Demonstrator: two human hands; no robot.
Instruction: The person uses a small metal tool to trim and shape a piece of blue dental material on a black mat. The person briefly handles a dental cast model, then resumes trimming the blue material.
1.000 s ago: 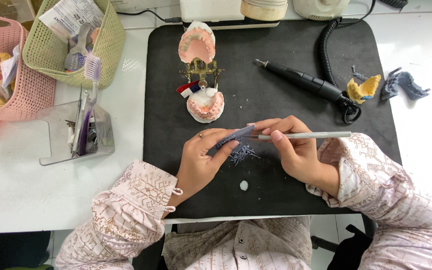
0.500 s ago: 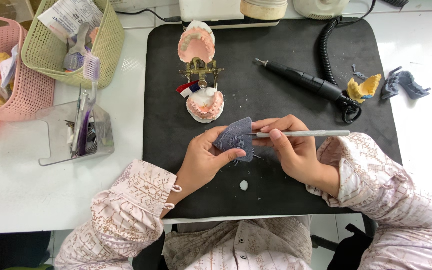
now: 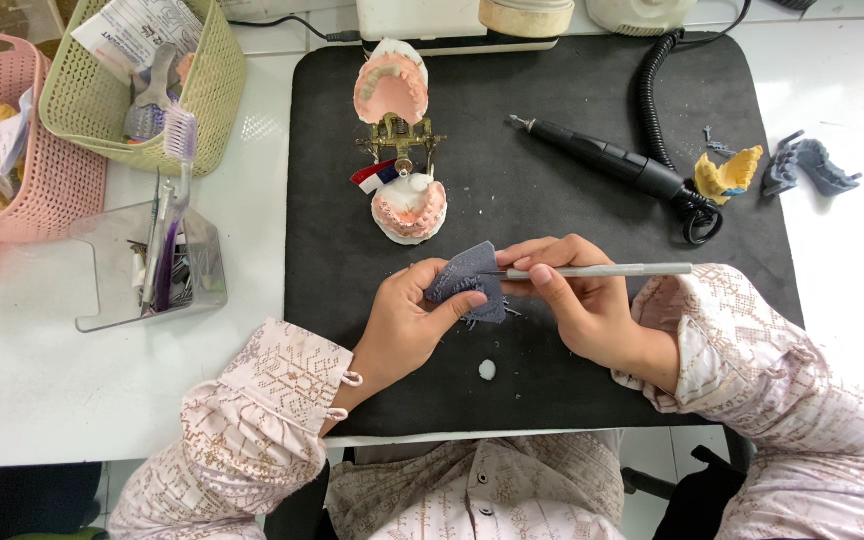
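Observation:
My left hand (image 3: pixel 407 318) pinches a small frayed piece of grey cloth (image 3: pixel 469 281) just above the black mat (image 3: pixel 572 110). In my right hand (image 3: pixel 577 300) lies a thin silver metal tool (image 3: pixel 607 270), held level, with its tip pressed into the cloth. The two hands meet at the cloth near the mat's front middle. A small white blob (image 3: pixel 488 369) rests on the mat below the hands. Behind them stands an open hinged dental model (image 3: pixel 404 150) with pink gums and white teeth.
A black motor handpiece (image 3: pixel 602 165) with a coiled cord lies on the mat's right. A yellow cast (image 3: pixel 727 175) and a grey cast (image 3: pixel 812 168) sit right of it. A green basket (image 3: pixel 142 85), a pink basket (image 3: pixel 12 160) and a clear tool holder (image 3: pixel 152 265) stand left.
The cloth has been lifted and turned so its flat face shows, then shifted slightly between my fingers. The silver tool stays level, its tip against the cloth.

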